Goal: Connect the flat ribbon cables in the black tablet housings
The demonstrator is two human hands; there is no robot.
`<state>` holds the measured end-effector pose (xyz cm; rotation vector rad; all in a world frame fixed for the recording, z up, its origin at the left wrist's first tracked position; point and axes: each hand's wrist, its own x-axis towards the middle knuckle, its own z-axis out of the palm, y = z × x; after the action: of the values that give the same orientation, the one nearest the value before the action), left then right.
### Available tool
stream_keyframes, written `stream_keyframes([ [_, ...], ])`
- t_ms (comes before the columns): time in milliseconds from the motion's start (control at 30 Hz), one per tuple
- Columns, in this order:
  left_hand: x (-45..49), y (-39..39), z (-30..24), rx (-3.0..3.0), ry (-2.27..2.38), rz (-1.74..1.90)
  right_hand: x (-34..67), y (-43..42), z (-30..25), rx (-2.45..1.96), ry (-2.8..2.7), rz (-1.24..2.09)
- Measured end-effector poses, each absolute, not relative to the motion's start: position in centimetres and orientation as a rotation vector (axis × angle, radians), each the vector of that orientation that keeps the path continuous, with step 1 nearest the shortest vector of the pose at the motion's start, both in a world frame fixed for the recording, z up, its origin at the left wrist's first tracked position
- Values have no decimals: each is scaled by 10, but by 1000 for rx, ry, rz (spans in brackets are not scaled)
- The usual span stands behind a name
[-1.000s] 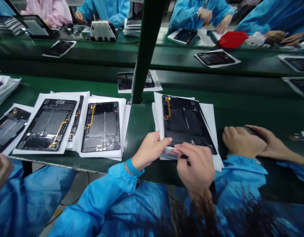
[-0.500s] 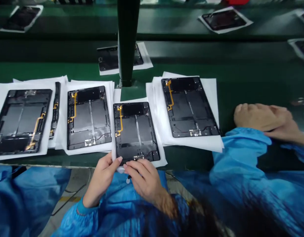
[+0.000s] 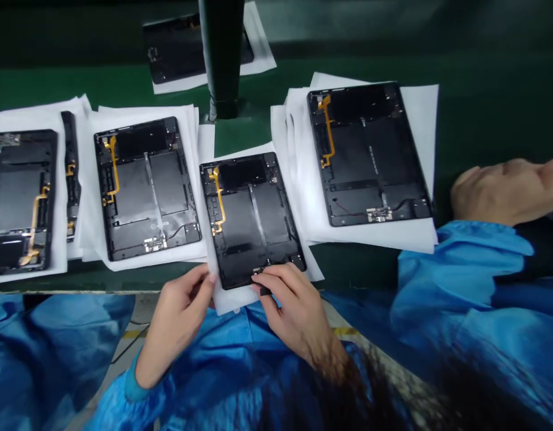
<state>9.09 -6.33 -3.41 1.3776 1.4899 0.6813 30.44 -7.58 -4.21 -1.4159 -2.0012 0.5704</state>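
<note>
Left hand pinched on white paper sheet, right hand clamped on black open-backed tablet chassis, both newly drawn to green bench's near edge, within working reach.

Shiny bright-blue smock, elastic-cuffed sleeve at bare left hand.

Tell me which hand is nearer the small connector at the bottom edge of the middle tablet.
Right. The right hand has its fingertips on the connector; the left hand grips the tablet at its lower left corner, off to the connector's left.
</note>
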Motion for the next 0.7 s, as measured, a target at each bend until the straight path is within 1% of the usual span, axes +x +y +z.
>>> stream_keyframes([
  [100, 85, -73, -27, 1706, 1747, 684, 303, -72, -39, -1397, -2154, 576],
  [167, 84, -76, -25, 1892, 1781, 678, 300, -66, -37, -1375, -2271, 588],
  [367, 83, -74, -34, 2159, 1554, 786, 291, -49, -35, -1276, -2547, 587],
  [533, 78, -66, -44, 2204, 1405, 911, 291, -46, -36, -1267, -2545, 576],
  [700, 76, -60, -42, 2179, 1323, 954, 290, -47, -36, -1293, -2476, 632],
])
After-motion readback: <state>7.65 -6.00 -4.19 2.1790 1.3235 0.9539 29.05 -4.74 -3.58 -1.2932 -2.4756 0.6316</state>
